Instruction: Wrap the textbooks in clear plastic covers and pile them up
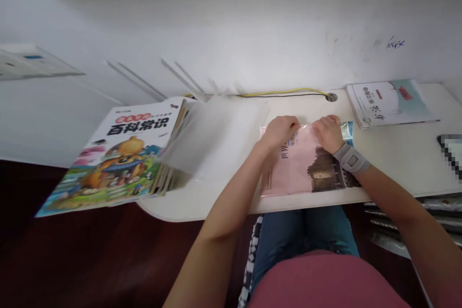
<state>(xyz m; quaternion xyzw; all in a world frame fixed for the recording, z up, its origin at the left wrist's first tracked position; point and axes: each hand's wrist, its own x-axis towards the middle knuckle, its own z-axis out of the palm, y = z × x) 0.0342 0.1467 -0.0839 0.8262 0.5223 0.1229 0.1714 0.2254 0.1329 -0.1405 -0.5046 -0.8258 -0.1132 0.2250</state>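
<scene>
A pink book (292,168) with a dark building picture on its cover lies flat in front of me, inside a clear plastic sleeve (349,130). At the sleeve's far edge, my left hand (279,130) is closed, its fingers pinching the plastic. My right hand (328,134), with a grey band (352,158) round the wrist, is closed on the same edge a little to the right. Both hands cover parts of the cover's top. To the left, a loose stack of translucent plastic sleeves (212,134) spreads over the white desk (202,202).
A pile of books with a colourful cover (133,159) stands at the desk's left end. Another book (391,103) lies at the back right, near a cable hole (331,97) with a yellow cable (274,93). A dark-edged device (453,151) sits far right.
</scene>
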